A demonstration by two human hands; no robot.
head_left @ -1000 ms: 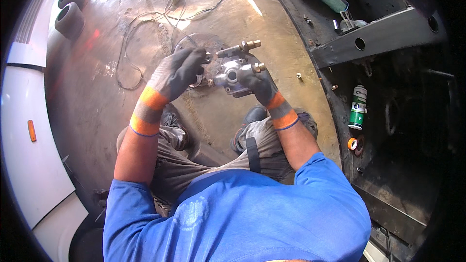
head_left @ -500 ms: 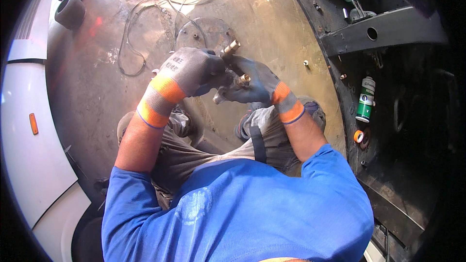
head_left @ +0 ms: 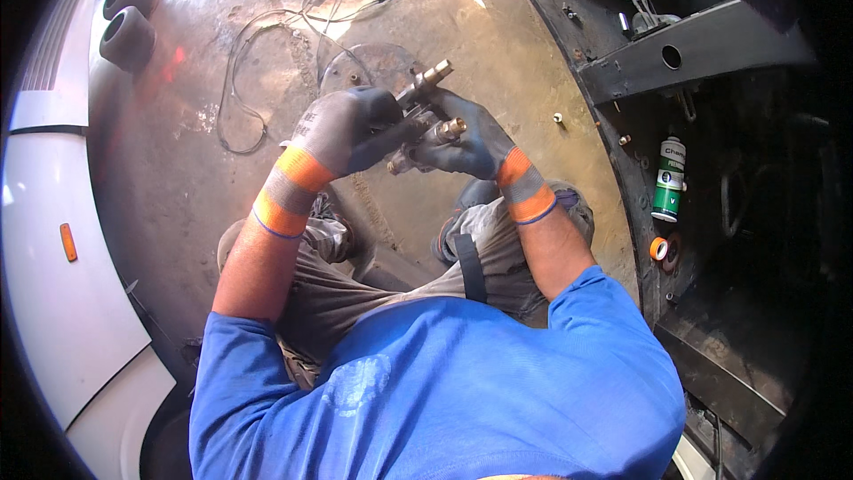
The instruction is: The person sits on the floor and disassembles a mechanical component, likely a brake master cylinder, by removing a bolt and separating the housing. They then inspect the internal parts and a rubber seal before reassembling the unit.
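While the knit-cuffed left hand (head_left: pixel 349 132) is curled round the chunky metal part (head_left: pixel 425 114) up at 12 o'clock, the right hand (head_left: pixel 471 135) grips it too, cylindrical brass fittings (head_left: pixel 453 127) poking out; smooth green-and-white can (head_left: pixel 669 180) at 3.

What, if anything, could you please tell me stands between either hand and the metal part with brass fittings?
Nothing visible beyond the worn gloves: the right hand holds the metal part, and the left hand appears to be against it, though its fingertips are partly hidden.
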